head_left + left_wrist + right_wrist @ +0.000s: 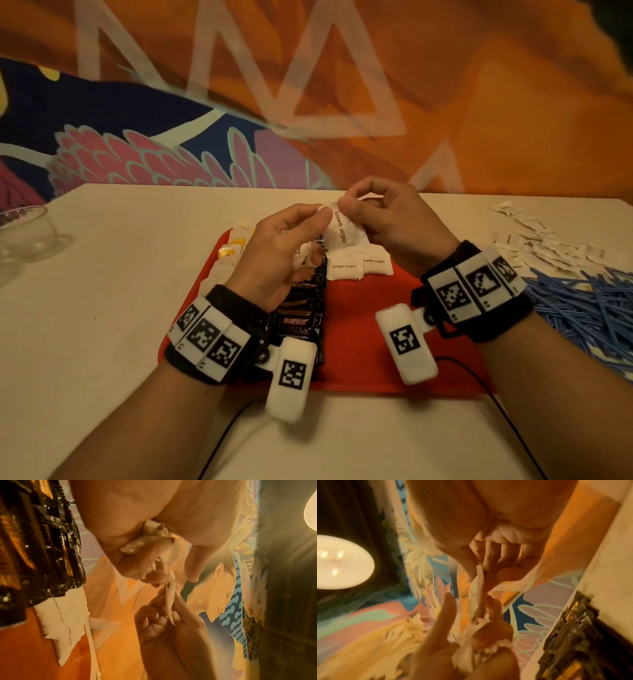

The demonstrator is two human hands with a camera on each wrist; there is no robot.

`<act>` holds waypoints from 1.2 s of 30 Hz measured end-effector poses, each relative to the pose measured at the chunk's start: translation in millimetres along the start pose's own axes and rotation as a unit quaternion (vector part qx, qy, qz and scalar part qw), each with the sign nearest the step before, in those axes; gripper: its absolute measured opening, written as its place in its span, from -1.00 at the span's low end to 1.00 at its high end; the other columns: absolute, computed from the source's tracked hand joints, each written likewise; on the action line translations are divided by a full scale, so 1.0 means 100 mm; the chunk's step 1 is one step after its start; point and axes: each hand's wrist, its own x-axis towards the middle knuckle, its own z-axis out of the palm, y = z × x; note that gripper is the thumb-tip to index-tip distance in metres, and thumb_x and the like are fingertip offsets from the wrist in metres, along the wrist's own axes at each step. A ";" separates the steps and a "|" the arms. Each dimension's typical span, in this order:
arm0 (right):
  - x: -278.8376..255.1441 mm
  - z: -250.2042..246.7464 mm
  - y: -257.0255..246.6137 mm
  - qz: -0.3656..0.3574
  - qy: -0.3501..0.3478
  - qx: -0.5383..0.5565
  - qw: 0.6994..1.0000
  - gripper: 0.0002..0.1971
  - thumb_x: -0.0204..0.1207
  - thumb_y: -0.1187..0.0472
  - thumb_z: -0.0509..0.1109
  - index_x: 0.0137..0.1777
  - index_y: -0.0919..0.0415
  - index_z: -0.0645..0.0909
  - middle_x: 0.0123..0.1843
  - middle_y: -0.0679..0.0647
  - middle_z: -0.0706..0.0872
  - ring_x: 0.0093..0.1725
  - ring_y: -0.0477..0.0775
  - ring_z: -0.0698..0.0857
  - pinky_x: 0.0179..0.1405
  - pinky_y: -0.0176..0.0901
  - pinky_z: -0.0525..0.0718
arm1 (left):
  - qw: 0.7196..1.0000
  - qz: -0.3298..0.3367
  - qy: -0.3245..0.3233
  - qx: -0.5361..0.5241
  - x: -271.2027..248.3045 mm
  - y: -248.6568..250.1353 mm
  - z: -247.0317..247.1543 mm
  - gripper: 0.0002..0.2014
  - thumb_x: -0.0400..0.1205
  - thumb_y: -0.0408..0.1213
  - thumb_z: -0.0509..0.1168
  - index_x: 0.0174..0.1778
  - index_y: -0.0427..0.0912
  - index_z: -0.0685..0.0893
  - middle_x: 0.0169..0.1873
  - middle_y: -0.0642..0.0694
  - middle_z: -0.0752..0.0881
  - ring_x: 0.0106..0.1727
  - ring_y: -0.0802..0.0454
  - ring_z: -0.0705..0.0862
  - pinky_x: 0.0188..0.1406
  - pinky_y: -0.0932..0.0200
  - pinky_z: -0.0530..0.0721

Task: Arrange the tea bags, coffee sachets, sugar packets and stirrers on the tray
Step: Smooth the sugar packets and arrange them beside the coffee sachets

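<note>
Above the red tray (376, 342), both hands pinch one white brown-sugar packet (339, 230) by its top edge. My left hand (320, 219) takes its left corner and also keeps several crumpled sugar packets (150, 539) bunched in its palm. My right hand (346, 205) pinches the right corner. The pinched packet (170, 599) hangs edge-on between the two hands in the left wrist view. On the tray lie black coffee sachets (301, 308), two sugar packets (344, 269) side by side, and tea bags (229, 253) along the left edge.
A loose pile of sugar packets (548, 246) and a heap of blue stirrers (582, 308) lie on the white table to the right of the tray. A glass bowl (24, 233) stands at the far left. A black cable (496, 404) runs over the table's front.
</note>
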 end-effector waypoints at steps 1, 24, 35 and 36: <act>0.00 0.01 0.02 -0.014 -0.003 -0.019 1.000 -0.90 0.59 0.30 0.44 -0.15 0.20 0.61 -0.35 0.24 0.63 -0.42 0.08 0.53 -0.45 -0.17 0.47 | 1.000 0.005 0.015 0.011 0.00 0.00 0.00 -0.73 0.48 -0.10 0.50 0.00 -0.18 0.75 -0.26 -0.11 0.71 -0.51 0.12 0.52 -0.74 0.35 0.28; 0.18 -0.45 0.22 0.145 -0.010 -0.191 0.971 -0.86 0.45 0.33 0.59 -0.13 0.33 0.66 -0.29 0.18 0.77 -0.35 -0.01 0.72 -0.38 -0.22 0.64 | 0.992 -0.020 0.126 -0.012 0.05 0.03 -0.02 -0.94 0.64 -0.38 0.40 -0.13 -0.17 0.72 -0.20 -0.09 0.67 -0.42 0.12 0.54 -0.73 0.34 0.28; 0.29 -0.54 0.56 0.242 -0.023 -0.388 0.889 -0.79 0.39 0.08 0.66 -0.27 0.18 0.73 -0.30 0.03 0.79 -0.18 0.03 0.71 0.02 0.02 0.71 | 0.993 -0.030 0.115 -0.013 0.06 0.02 -0.03 -0.93 0.66 -0.40 0.37 -0.12 -0.17 0.71 -0.22 -0.08 0.65 -0.41 0.13 0.55 -0.72 0.34 0.27; 0.29 -0.54 0.57 0.248 -0.022 -0.390 0.887 -0.79 0.39 0.09 0.66 -0.29 0.16 0.70 -0.33 0.02 0.78 -0.20 0.01 0.72 0.06 0.04 0.72 | 0.993 -0.032 0.116 -0.013 0.06 0.02 -0.04 -0.93 0.66 -0.41 0.37 -0.12 -0.18 0.70 -0.22 -0.08 0.65 -0.41 0.13 0.54 -0.73 0.34 0.27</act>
